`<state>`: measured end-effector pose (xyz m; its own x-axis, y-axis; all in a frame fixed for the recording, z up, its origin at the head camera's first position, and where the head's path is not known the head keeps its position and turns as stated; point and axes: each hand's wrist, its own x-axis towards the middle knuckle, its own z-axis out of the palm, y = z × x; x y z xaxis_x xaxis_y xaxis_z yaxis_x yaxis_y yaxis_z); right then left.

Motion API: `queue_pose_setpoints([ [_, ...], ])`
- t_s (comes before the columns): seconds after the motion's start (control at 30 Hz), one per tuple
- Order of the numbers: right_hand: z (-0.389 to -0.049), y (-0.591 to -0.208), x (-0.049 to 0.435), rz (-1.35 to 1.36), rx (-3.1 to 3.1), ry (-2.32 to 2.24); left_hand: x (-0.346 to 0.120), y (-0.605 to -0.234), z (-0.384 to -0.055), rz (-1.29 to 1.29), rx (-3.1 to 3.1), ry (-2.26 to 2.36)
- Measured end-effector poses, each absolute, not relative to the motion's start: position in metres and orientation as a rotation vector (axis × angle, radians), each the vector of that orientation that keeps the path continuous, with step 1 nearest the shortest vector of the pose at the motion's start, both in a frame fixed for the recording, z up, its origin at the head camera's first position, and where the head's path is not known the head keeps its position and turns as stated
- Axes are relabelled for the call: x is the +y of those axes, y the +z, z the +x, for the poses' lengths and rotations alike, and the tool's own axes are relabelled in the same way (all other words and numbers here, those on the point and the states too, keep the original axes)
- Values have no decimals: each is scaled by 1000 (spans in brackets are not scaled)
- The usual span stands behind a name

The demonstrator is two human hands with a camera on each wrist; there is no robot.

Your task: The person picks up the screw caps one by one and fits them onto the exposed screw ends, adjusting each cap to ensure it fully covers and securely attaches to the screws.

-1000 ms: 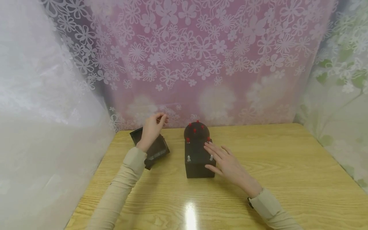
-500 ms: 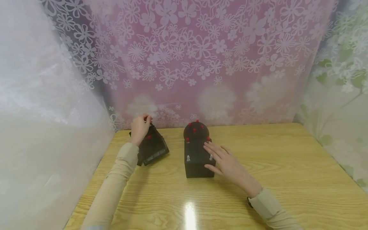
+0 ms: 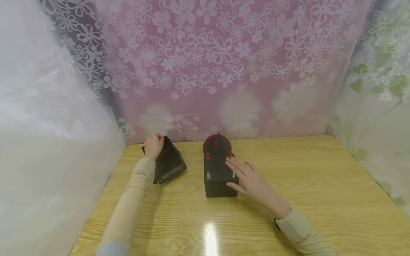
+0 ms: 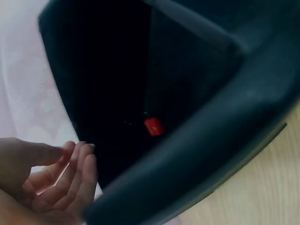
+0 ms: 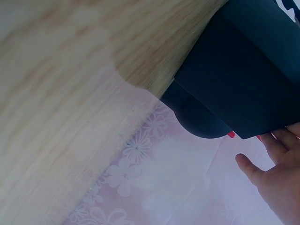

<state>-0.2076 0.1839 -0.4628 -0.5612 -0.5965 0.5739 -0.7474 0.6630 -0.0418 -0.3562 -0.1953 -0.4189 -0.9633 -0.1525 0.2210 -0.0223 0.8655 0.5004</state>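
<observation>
My left hand [image 3: 154,146] is over the left part of an open black box [image 3: 173,167], near its back edge. In the left wrist view, that hand's loosely bent fingers lie beside the box's rim, with nothing visible between thumb and fingers. Inside the box is a small red piece [image 4: 153,126]. My right hand [image 3: 254,185] rests with spread, straight fingers on the right side of a black block [image 3: 220,186]. A round black disc [image 3: 217,145] stands behind the block's top, with several red pieces on it. Red pieces [image 3: 207,155] and silver upright pegs [image 3: 208,175] sit on the block's top.
Both black items stand on a wood-grain table [image 3: 298,167]. A pink flowered curtain [image 3: 224,71] hangs behind its back edge. Pale sheeting [image 3: 54,142] borders the left side, and a leaf-patterned sheet [image 3: 378,117] the right.
My left hand has moved left and down over the black box, uncovering the red piece inside. My right hand stays on the black block.
</observation>
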Motion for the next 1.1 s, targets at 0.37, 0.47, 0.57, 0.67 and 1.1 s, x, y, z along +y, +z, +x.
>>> queue_pose_setpoints([
  [0.37,-208,-462,184,1044,-2353,385,-201,-438,-365,45,-3067,-477],
  [0.47,-208,-462,183,1051,-2348,395,-200,-442,-367,58,-3100,-460],
  [0.57,-208,-461,183,1055,-2341,403,-199,-444,-368,67,-3112,-446],
  [0.67,-208,-461,183,1054,-2337,402,-198,-444,-367,47,-3123,-443],
  [1.1,-208,-461,184,1053,-2351,399,-199,-454,-367,-24,-3200,-438],
])
